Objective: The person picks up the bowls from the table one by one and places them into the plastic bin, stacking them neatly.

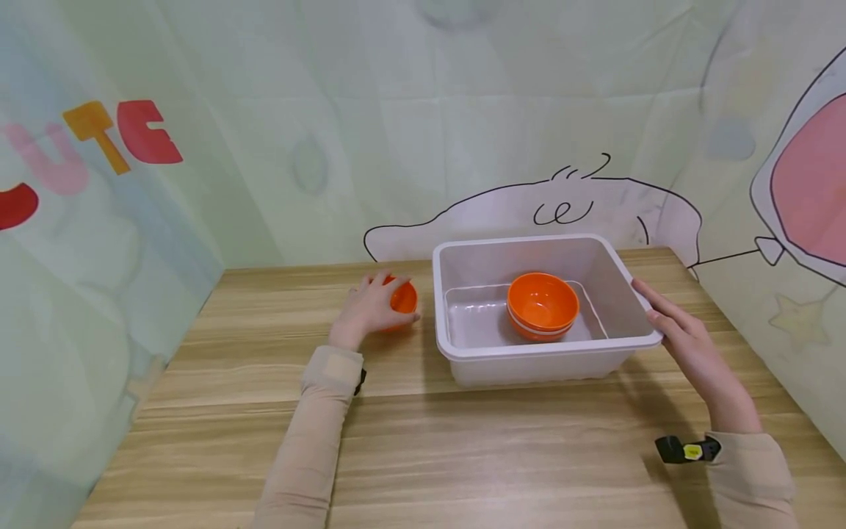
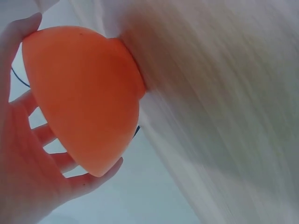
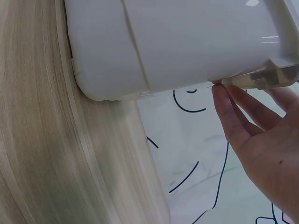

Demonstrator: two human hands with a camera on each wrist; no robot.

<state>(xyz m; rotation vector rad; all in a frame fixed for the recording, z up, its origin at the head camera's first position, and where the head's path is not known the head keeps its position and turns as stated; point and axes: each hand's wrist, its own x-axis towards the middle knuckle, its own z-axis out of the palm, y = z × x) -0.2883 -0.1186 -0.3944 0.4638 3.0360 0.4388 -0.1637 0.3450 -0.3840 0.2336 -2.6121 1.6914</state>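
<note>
An orange bowl (image 1: 405, 297) rests on the table left of the tub, its open side tipped toward the tub. My left hand (image 1: 373, 307) grips it from above, thumb and fingers spread across the rim. In the left wrist view, the rounded outside of the bowl (image 2: 84, 98) and its foot ring show, with the fingers behind it. A light grey plastic tub (image 1: 529, 369) holds a stack of orange bowls (image 1: 542, 303) in its right half. My right hand (image 1: 690, 345) touches the tub's right rim with nearly straight fingers; in the right wrist view, fingertips meet the tub wall (image 3: 177, 46) below the rim.
The wood-grain table (image 1: 476, 455) spreads out in front of the tub and to both sides. Behind it hangs a pale printed cloth (image 1: 264, 147) with letters and line drawings. Dark straps with small devices sit on both wrists.
</note>
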